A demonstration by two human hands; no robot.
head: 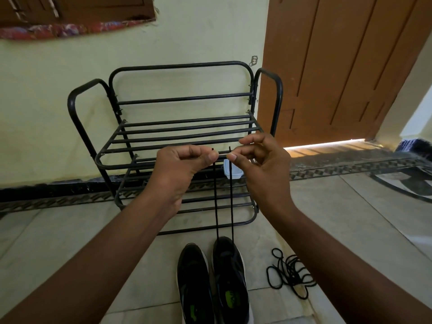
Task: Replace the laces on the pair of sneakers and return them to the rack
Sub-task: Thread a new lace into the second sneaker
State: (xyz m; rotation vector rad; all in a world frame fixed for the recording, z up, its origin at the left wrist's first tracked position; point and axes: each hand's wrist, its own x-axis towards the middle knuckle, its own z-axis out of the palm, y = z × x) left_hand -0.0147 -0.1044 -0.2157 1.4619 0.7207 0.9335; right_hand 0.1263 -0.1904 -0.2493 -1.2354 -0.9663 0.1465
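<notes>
- Pinching one tip of a thin black lace (216, 202) between thumb and forefinger, my left hand (184, 161) sits at the centre of the frame, its other fingers curled in.
- My right hand (259, 160) pinches the lace's other tip the same way, just beside the left, with its remaining fingers loosely bent above.
- Both strands run taut and nearly parallel, straight down to the right sneaker (230, 279) at the bottom centre, where they enter near its toe end.
- That sneaker is black with a dark mesh-looking upper, a pale sole edge and a green mark on the insole.
- Its partner, the left sneaker (194, 284), stands touching it, toes pointing the same way; I cannot tell if it holds a lace.
- A loose black cord (289, 271), round and braided-looking, lies tangled in loops on the pale stone floor tiles (70, 242), lower right of the shoes.
- Behind my hands stands the rack (182, 127), black tubular metal with rounded corners and slatted shelves.
- A small translucent plastic box (235, 173) sits on a lower shelf, just under my right hand.
- A brown panelled wooden door (339, 66) fills the upper right, beside a pale green wall (198, 31).
</notes>
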